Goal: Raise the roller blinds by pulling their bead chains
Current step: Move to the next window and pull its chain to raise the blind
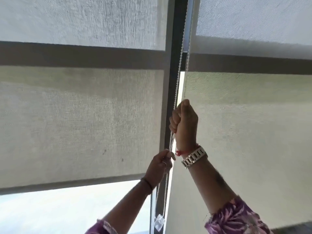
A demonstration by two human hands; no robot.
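Note:
A white bead chain (179,65) hangs down the dark window post (175,48) between two pale roller blinds. My right hand (184,122) is raised and closed in a fist around the chain. Lower down, my left hand (160,166) pinches the same chain between thumb and fingers. The chain loop ends in a clear plastic weight (159,222) near the bottom. The left blind (81,119) has its bottom bar above a strip of bare glass. The right blind (249,132) hangs lower, reaching the frame's bottom right.
A dark horizontal window bar (81,54) shows through both blinds. Bright glass (67,210) lies below the left blind. A metal watch (194,157) and a red thread sit on my right wrist.

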